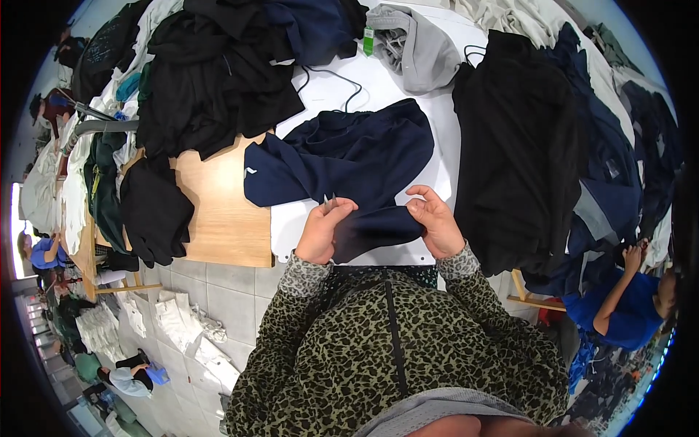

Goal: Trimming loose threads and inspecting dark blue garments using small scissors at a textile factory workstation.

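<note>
Both hands worked one navy garment (349, 164) spread over the white table top (378, 87); all places below are given relative to that garment.

Left hand (320, 231) sat at the garment's near edge, left part, fingers curled shut around a fold of the dark cloth. A small pair of metal snips (329, 199) stuck up from that fist, tips pointing away from the person. Right hand (435, 218) sat at the same near edge, right part, thumb and fingers pinched on the fabric, holding it up a little. The stretch of cloth between the two hands hung darker and bunched. Leopard-print sleeves ran back from both wrists.

Left of the garment: bare wooden board (218, 211), touching the white top. Beyond the board, a heap of black clothes (211, 80), some hanging off the edge. Right of the garment: tall black pile (517, 146), just beside it. Far side of the garment: grey hoodie (415, 47) and a thin black cord (342, 87) lying loose on the white surface. Further right past the black pile, a co-worker in a blue shirt (622, 306), arm raised toward the clothes.
</note>
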`<state>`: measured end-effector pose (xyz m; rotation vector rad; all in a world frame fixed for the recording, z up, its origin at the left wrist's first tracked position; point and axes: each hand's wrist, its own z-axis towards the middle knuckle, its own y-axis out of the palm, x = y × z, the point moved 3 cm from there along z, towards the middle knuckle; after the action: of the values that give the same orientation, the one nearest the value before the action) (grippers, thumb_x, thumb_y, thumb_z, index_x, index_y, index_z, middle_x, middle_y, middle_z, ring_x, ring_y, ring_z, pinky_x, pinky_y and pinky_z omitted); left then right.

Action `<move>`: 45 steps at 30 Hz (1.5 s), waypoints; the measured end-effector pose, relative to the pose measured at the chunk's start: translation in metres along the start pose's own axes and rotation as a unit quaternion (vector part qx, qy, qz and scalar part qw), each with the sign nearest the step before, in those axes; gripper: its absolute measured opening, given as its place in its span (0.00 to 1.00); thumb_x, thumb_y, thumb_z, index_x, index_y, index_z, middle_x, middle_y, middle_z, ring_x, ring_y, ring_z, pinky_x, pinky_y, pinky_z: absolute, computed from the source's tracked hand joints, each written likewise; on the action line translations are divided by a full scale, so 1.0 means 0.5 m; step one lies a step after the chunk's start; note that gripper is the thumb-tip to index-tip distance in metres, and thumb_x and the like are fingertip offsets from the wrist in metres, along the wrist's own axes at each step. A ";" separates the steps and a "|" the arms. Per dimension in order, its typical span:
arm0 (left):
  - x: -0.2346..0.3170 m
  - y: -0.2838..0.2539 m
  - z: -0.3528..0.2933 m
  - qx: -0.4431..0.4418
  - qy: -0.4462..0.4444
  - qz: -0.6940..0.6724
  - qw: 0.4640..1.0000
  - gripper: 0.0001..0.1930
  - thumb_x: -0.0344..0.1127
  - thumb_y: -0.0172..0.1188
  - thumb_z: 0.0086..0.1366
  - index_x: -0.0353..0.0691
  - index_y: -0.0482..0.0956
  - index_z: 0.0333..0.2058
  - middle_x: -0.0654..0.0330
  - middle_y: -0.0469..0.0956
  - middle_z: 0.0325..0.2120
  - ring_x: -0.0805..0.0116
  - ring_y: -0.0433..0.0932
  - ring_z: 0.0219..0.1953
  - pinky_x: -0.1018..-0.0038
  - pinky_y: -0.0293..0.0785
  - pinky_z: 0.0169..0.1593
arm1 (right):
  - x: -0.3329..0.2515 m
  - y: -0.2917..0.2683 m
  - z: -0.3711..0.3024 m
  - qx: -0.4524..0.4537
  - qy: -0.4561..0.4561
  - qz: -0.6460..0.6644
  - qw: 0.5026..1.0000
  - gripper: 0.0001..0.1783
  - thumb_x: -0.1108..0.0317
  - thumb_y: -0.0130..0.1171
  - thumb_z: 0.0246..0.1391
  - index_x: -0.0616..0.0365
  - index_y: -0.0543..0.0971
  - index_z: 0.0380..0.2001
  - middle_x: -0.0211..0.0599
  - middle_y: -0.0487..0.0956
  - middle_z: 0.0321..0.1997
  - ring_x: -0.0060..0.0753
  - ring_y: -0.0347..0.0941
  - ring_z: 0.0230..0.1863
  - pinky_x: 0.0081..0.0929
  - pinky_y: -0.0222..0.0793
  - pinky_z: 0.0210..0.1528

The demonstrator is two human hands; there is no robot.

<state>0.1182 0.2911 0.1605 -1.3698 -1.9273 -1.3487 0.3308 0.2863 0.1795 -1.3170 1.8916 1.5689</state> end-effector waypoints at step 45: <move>0.100 -0.043 -0.030 0.013 0.151 0.188 0.970 0.10 0.29 0.68 0.49 0.37 0.77 0.29 0.71 0.71 0.21 0.83 0.65 0.23 0.85 0.59 0.25 | -0.031 0.022 -0.015 0.038 -0.223 -0.533 0.815 0.16 0.82 0.58 0.37 0.60 0.76 0.35 0.37 0.73 0.30 0.33 0.72 0.28 0.23 0.68 0.32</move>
<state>0.0752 0.3010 0.1952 -1.3438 -1.3998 -1.2519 0.3315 0.2856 0.1999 -1.3997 0.6454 1.0085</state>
